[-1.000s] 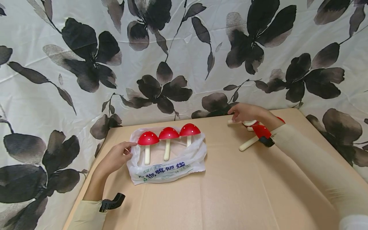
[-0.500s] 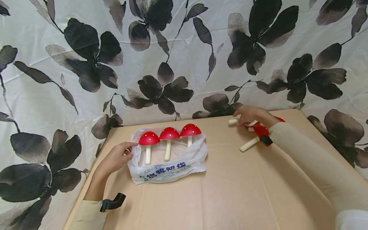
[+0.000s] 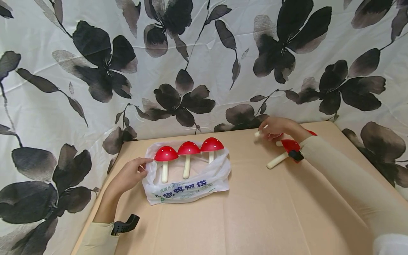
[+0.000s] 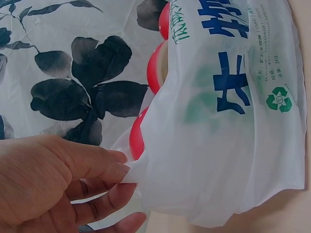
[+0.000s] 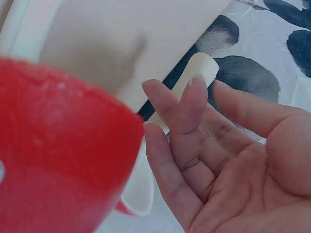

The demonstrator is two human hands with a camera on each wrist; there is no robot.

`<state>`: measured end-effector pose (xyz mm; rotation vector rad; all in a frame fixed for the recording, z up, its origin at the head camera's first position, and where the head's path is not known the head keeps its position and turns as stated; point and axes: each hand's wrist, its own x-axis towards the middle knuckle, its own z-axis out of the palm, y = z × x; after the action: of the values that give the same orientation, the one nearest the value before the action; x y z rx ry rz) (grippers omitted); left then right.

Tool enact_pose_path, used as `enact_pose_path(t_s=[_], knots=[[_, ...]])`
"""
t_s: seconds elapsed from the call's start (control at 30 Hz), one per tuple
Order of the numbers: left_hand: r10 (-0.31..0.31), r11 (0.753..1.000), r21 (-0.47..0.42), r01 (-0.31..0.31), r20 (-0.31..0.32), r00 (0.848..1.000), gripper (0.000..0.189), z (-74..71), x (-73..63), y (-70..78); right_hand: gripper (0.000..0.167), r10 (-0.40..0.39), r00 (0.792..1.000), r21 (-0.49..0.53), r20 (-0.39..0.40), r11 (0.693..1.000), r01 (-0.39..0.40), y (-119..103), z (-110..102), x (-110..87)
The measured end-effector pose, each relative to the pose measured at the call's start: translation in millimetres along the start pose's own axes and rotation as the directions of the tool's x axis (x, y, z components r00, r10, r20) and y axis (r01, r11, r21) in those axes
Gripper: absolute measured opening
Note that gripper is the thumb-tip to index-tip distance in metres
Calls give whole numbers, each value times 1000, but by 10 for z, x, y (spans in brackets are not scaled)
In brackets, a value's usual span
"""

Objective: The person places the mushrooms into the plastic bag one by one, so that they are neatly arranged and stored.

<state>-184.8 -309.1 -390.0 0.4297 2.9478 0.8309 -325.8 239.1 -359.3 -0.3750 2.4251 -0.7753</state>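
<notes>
My left hand pinches the left edge of a white plastic bag between thumb and fingers; the left wrist view shows the fingertips at its thin film. In the bag's opening lie three toy mushrooms with red, white-dotted caps and cream stems. At the table's far right, my right hand holds another toy mushroom by its cream stem, the fingers and thumb around it. Under the right wrist, a red-capped mushroom lies with its stem toward the front. Its cap fills the left of the right wrist view.
More mushroom parts, including a red cap, show partly behind the right forearm. The tan table meets a floral cloth along its back edge. Black wrist cameras sit on both wrists.
My right hand has moved slightly and now grips the mushroom's stem; that mushroom has turned, its pale underside no longer showing from the head. The left hand stays at the bag's edge.
</notes>
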Motion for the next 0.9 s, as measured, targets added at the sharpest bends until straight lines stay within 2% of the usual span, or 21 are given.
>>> enact_pose_path(t_s=[0.37, 0.57, 0.9], knots=[[1, 1000, 4, -1, 6, 1000, 38, -3, -18, -8, 26, 48, 994, 58, -95, 997, -43, -84, 152, -100], [15, 1000, -10, -15, 4, 1000, 38, -8, -20, 0, 32, 29, 998, 169, -48, 985, -20, -102, 226, -161], [22, 1000, -12, -22, 5, 1000, 37, -8, -13, -10, 39, 10, 1000, 241, -7, 970, -8, -116, 442, -284]])
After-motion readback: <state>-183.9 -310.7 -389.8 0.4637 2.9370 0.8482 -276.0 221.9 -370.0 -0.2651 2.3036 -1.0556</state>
